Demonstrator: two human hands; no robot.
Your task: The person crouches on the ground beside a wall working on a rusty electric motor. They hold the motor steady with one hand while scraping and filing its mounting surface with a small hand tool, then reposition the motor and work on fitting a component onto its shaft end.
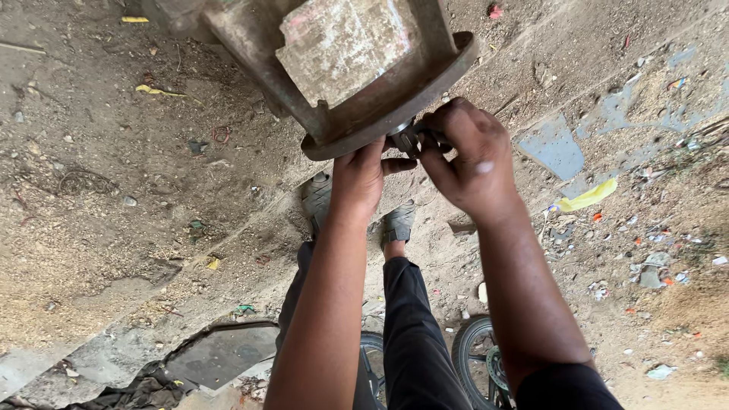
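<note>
Hands at the rim of a rusty metal frame

Fingers of the right hand (467,156) pinch a small metal fitting (406,138) under the rusty frame (380,106). The left hand (361,178) presses up against the rim just beside it, fingers curled. Below, sandalled feet (319,196) stand on littered dirt ground (114,228); a bicycle wheel (474,361) sits near the legs.

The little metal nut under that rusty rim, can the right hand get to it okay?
Probably yes. The right hand already has its fingers curled around the small metal nut at the edge of the rusty metal rim. The left hand sits beside it, not blocking.
</note>
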